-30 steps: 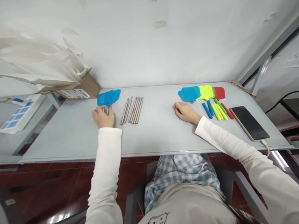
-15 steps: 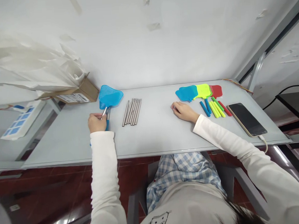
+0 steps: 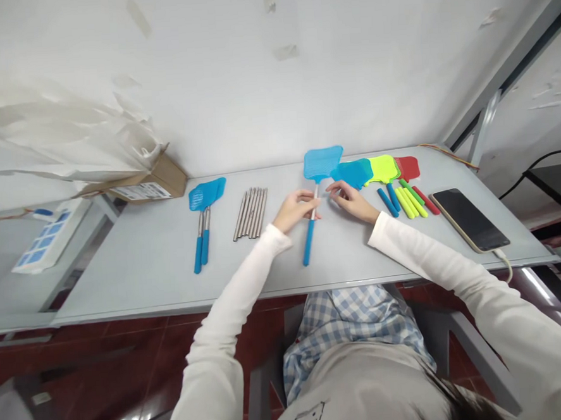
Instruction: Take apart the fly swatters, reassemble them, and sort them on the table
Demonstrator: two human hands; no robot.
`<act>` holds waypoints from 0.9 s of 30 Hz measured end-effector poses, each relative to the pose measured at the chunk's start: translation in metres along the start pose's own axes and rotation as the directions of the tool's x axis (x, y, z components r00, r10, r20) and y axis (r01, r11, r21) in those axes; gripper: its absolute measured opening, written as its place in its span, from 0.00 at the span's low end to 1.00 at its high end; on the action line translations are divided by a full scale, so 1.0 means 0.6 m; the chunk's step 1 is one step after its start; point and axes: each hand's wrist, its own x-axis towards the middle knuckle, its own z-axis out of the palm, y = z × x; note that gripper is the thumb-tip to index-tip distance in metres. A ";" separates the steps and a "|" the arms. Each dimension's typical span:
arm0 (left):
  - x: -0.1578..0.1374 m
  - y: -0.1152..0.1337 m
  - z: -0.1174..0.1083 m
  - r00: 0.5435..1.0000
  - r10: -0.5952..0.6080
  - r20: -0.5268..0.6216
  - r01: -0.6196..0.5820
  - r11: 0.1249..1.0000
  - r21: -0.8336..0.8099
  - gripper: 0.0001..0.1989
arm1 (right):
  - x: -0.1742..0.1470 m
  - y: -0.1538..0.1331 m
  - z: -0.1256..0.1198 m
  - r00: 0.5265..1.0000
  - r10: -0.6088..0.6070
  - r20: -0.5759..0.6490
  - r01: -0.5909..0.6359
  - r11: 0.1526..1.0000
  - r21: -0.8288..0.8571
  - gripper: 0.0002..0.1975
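Observation:
My left hand (image 3: 300, 210) is closed on the metal shaft of a blue fly swatter (image 3: 324, 163), whose head points to the wall and whose blue handle points toward me. Just right of that shaft is my right hand (image 3: 350, 200), fingers loosely curled and apart, with nothing visible in them. Two more blue fly swatters (image 3: 204, 230) lie side by side at the left. Between them and my left hand rests a row of several metal rods (image 3: 251, 213). Loose swatter heads in blue (image 3: 355, 174), yellow (image 3: 381, 169) and red (image 3: 408, 167) overlap beyond my right hand.
Several loose handles, blue (image 3: 387, 202), yellow (image 3: 410, 203), green (image 3: 411, 192) and red (image 3: 425, 200), lie right of my right hand. A phone (image 3: 470, 220) with a cable is near the right end. An opened cardboard box (image 3: 157, 178) stands at the back left.
My left hand has moved right from the swatters at the left, bringing one blue fly swatter to the middle. My right hand has moved slightly right, beside its shaft, its fingers a little more apart.

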 end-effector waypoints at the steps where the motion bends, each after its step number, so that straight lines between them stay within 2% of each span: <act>1: 0.016 -0.016 0.024 0.997 -0.046 0.054 0.049 0.997 -0.051 0.15 | 0.002 0.001 -0.003 0.999 0.048 -0.014 -0.046 0.995 0.093 0.15; 4: 0.049 -0.054 0.074 0.982 -0.088 0.166 0.109 0.986 -0.126 0.13 | 0.006 0.002 -0.010 0.983 0.184 0.010 -0.179 0.939 0.293 0.14; 8: 0.054 -0.074 0.086 0.976 -0.106 0.188 0.126 0.987 -0.102 0.18 | 0.009 -0.004 -0.012 0.955 0.296 0.011 -0.279 0.884 0.376 0.16; 12: 0.053 -0.069 0.078 0.971 -0.101 0.216 0.140 0.975 -0.173 0.17 | 0.022 -0.013 0.004 0.918 0.366 -0.155 -0.275 0.867 0.416 0.22; 15: 0.070 -0.061 0.087 0.974 -0.107 0.202 0.176 0.914 -0.366 0.11 | 0.041 -0.014 0.023 0.893 0.381 -0.241 -0.257 0.870 0.421 0.22; 18: 0.091 -0.051 0.103 0.973 -0.158 0.171 0.229 0.777 -0.587 0.11 | 0.061 -0.010 0.033 0.869 0.345 -0.354 -0.220 0.911 0.348 0.19; 20: 0.099 -0.045 0.110 0.966 -0.201 0.160 0.256 0.723 -0.642 0.15 | 0.070 -0.007 0.033 0.850 0.278 -0.447 -0.196 0.955 0.221 0.19; 23: 0.097 -0.035 0.114 0.961 -0.235 0.143 0.272 0.742 -0.613 0.16 | 0.076 -0.012 0.031 0.822 0.212 -0.528 -0.236 0.972 0.023 0.22; 27: 0.078 -0.013 0.121 0.982 -0.181 0.052 0.179 0.817 -0.548 0.15 | 0.086 -0.030 0.034 0.791 0.200 -0.578 -0.296 0.952 -0.074 0.25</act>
